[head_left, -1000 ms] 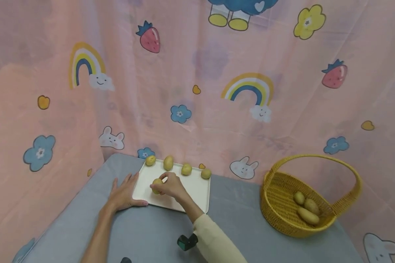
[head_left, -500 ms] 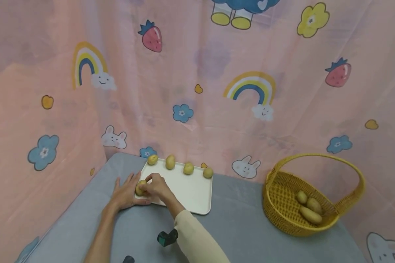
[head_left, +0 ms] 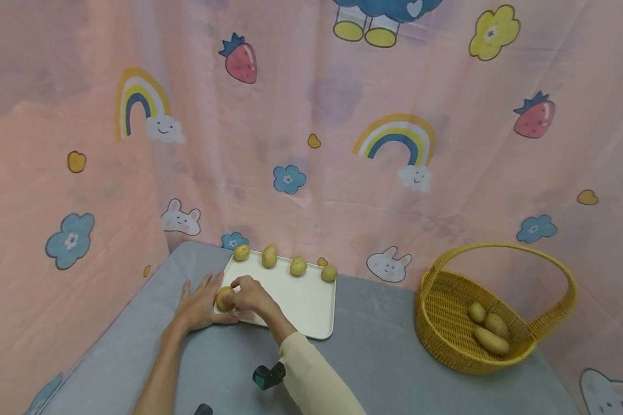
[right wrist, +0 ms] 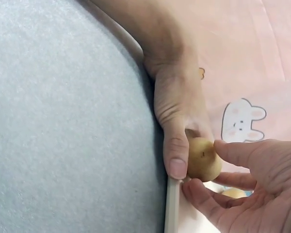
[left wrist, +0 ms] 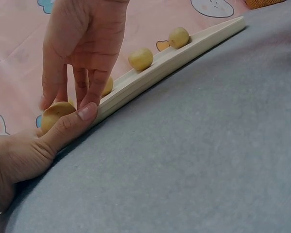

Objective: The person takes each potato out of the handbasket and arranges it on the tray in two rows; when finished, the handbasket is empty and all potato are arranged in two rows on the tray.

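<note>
In the head view, a pale oblong tray (head_left: pixel 301 305) lies on the grey table. My left hand (head_left: pixel 199 305) rests at its front left corner, fingers spread, thumb along the front edge. A yellow-brown potato (head_left: pixel 224 299) sits in that corner beside the left hand. My right hand (head_left: pixel 251 297) pinches this potato from above; the right wrist view shows the fingertips (right wrist: pixel 220 146) right at the potato (right wrist: pixel 203 160). Along the tray's far edge stand several potatoes, among them an upright one (head_left: pixel 269 256) and a round one (head_left: pixel 329 274).
To the right stands a yellow wicker basket (head_left: pixel 426 328) with a tall handle, holding three potatoes, one of them long (head_left: pixel 491 340). A pink patterned curtain (head_left: pixel 332 219) hangs close behind the table. A dark wrist device (head_left: pixel 268 376) sticks out from my right sleeve.
My right hand has carried the potato left and slightly forward to the tray's front left corner, then stayed nearly still. The left hand has kept its place on the tray.
</note>
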`<action>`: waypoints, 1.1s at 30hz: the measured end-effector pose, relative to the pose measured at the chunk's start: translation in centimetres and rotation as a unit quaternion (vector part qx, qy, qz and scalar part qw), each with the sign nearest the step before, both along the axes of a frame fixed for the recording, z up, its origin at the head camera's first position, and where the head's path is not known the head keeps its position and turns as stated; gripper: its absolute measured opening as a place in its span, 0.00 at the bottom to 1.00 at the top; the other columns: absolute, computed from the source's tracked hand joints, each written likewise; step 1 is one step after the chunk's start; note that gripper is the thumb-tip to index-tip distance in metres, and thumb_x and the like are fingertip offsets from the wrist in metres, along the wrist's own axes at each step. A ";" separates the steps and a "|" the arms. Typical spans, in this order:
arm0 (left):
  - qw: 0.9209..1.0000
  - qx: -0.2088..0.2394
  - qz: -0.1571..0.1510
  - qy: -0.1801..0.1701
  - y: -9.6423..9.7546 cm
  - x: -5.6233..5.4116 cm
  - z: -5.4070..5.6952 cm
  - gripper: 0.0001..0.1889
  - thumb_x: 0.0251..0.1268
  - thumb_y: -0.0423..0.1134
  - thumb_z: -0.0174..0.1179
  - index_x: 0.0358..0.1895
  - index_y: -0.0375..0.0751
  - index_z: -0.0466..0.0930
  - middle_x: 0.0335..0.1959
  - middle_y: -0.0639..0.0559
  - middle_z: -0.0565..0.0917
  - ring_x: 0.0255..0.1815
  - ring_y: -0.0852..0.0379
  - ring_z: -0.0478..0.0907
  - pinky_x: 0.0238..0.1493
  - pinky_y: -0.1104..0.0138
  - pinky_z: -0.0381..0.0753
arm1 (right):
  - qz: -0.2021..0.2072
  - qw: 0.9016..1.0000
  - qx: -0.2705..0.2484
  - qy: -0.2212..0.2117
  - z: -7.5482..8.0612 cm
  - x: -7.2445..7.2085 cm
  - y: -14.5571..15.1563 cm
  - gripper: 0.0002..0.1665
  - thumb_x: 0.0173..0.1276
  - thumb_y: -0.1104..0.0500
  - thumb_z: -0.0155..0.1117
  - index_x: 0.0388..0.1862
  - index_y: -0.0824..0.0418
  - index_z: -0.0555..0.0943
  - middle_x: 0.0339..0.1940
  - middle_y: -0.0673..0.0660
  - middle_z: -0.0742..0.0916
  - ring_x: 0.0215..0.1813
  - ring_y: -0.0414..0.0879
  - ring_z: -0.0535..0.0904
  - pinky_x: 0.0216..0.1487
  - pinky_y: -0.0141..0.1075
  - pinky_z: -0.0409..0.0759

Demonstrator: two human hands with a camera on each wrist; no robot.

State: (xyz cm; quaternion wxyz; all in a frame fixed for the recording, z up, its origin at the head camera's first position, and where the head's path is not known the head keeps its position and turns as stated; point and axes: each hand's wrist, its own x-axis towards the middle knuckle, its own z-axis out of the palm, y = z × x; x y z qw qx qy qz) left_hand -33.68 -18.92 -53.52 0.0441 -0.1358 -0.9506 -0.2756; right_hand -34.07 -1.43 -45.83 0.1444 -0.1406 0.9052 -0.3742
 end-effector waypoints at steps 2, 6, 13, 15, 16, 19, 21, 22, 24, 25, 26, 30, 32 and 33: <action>1.000 -0.003 0.000 -0.004 0.1 -0.1 0.0 0.70 0.43 0.69 0.78 0.83 0.30 0.51 0.81 0.31 0.63 0.84 0.27 0.54 0.77 0.24 0.33 | -0.001 1.000 0.009 0.004 0.1 -0.1 0.3 0.27 0.71 0.55 0.69 0.63 0.70 0.81 0.43 0.61 0.91 0.39 0.46 0.85 0.52 0.36 0.83; 1.000 -0.004 -0.002 -0.008 0.4 -0.2 0.1 0.71 0.42 0.70 0.78 0.83 0.30 0.51 0.82 0.31 0.63 0.84 0.27 0.53 0.78 0.25 0.32 | 0.000 1.000 0.011 0.017 0.4 -0.2 1.0 0.28 0.72 0.54 0.68 0.63 0.71 0.81 0.53 0.64 0.90 0.44 0.49 0.87 0.56 0.39 0.85; 1.000 -0.009 -0.006 -0.005 0.7 -0.1 0.2 0.72 0.41 0.71 0.77 0.83 0.31 0.51 0.82 0.32 0.62 0.84 0.27 0.53 0.78 0.25 0.33 | 0.000 0.999 0.010 0.033 1.2 -0.1 3.4 0.28 0.74 0.51 0.67 0.65 0.69 0.81 0.45 0.64 0.92 0.40 0.50 0.91 0.50 0.39 0.86; 1.000 -0.011 -0.005 -0.005 0.6 -0.1 0.2 0.72 0.41 0.72 0.77 0.83 0.31 0.51 0.82 0.32 0.62 0.84 0.27 0.53 0.78 0.26 0.33 | 0.001 0.999 0.001 0.036 1.8 0.0 4.5 0.28 0.74 0.51 0.68 0.64 0.69 0.81 0.46 0.65 0.92 0.40 0.49 0.90 0.46 0.40 0.86; 1.000 -0.012 -0.006 -0.004 0.6 -0.1 0.2 0.73 0.41 0.71 0.78 0.83 0.31 0.50 0.82 0.31 0.62 0.84 0.27 0.53 0.78 0.26 0.33 | 0.003 0.999 -0.005 0.035 2.1 0.1 5.1 0.28 0.74 0.51 0.68 0.64 0.69 0.81 0.46 0.66 0.92 0.40 0.51 0.91 0.44 0.40 0.86; 1.000 -0.016 -0.006 -0.004 0.6 -0.2 0.1 0.72 0.41 0.71 0.78 0.83 0.30 0.50 0.82 0.31 0.62 0.84 0.27 0.54 0.78 0.26 0.33 | 0.007 0.999 -0.023 0.033 3.2 0.8 7.2 0.28 0.75 0.52 0.67 0.65 0.69 0.81 0.48 0.67 0.91 0.42 0.55 0.91 0.41 0.39 0.85; 1.000 -0.018 -0.005 -0.006 0.6 -0.2 0.0 0.72 0.41 0.70 0.78 0.83 0.30 0.50 0.82 0.30 0.62 0.84 0.27 0.53 0.78 0.26 0.32 | 0.010 0.999 -0.028 0.038 4.2 1.4 8.8 0.28 0.75 0.52 0.66 0.65 0.69 0.80 0.48 0.67 0.91 0.44 0.59 0.91 0.41 0.39 0.84; 1.000 -0.017 -0.005 -0.006 0.6 -0.2 0.0 0.72 0.41 0.70 0.79 0.83 0.30 0.49 0.82 0.30 0.62 0.84 0.27 0.53 0.78 0.26 0.32 | 0.010 0.999 -0.029 0.045 4.8 1.8 9.7 0.27 0.76 0.51 0.66 0.65 0.68 0.80 0.48 0.67 0.91 0.44 0.59 0.91 0.41 0.39 0.85; 1.000 -0.017 -0.005 -0.005 0.6 -0.3 -0.1 0.73 0.41 0.69 0.79 0.84 0.30 0.49 0.82 0.30 0.61 0.84 0.27 0.52 0.79 0.26 0.32 | 0.005 0.997 -0.032 0.063 5.8 2.7 11.5 0.26 0.76 0.52 0.66 0.64 0.68 0.81 0.47 0.67 0.91 0.43 0.59 0.91 0.40 0.39 0.85; 1.000 -0.015 -0.006 -0.005 0.6 -0.2 -0.1 0.73 0.41 0.69 0.79 0.84 0.30 0.49 0.82 0.30 0.61 0.84 0.27 0.52 0.78 0.26 0.32 | 0.007 0.997 -0.032 0.077 6.3 3.1 12.5 0.26 0.76 0.53 0.66 0.64 0.70 0.81 0.46 0.67 0.91 0.41 0.57 0.91 0.39 0.39 0.85; 1.000 -0.014 -0.008 -0.003 0.5 -0.2 -0.1 0.73 0.41 0.69 0.79 0.84 0.30 0.48 0.82 0.30 0.61 0.84 0.27 0.52 0.78 0.26 0.32 | 0.009 0.995 -0.033 0.089 6.8 3.5 13.5 0.25 0.76 0.54 0.66 0.63 0.71 0.81 0.45 0.67 0.91 0.40 0.57 0.91 0.39 0.39 0.86; 1.000 -0.013 -0.012 0.006 0.3 0.0 -0.2 0.72 0.42 0.70 0.78 0.83 0.30 0.49 0.82 0.30 0.62 0.84 0.27 0.53 0.78 0.26 0.34 | -0.023 0.993 -0.028 0.115 8.6 5.4 17.5 0.23 0.77 0.56 0.65 0.62 0.71 0.81 0.45 0.67 0.91 0.38 0.51 0.89 0.38 0.38 0.85; 1.000 -0.012 -0.009 0.012 0.2 0.2 -0.2 0.72 0.42 0.69 0.78 0.83 0.30 0.50 0.82 0.30 0.62 0.84 0.27 0.54 0.78 0.26 0.35 | -0.039 0.991 -0.016 0.125 9.4 6.2 19.6 0.23 0.77 0.56 0.65 0.62 0.70 0.81 0.46 0.67 0.91 0.39 0.50 0.88 0.39 0.39 0.85; 1.000 -0.011 -0.009 0.014 0.1 0.3 -0.2 0.72 0.41 0.69 0.78 0.83 0.30 0.50 0.82 0.30 0.62 0.84 0.27 0.54 0.77 0.26 0.35 | -0.050 0.990 -0.007 0.130 9.9 6.6 20.7 0.23 0.77 0.55 0.65 0.63 0.69 0.81 0.47 0.67 0.91 0.40 0.50 0.88 0.40 0.39 0.85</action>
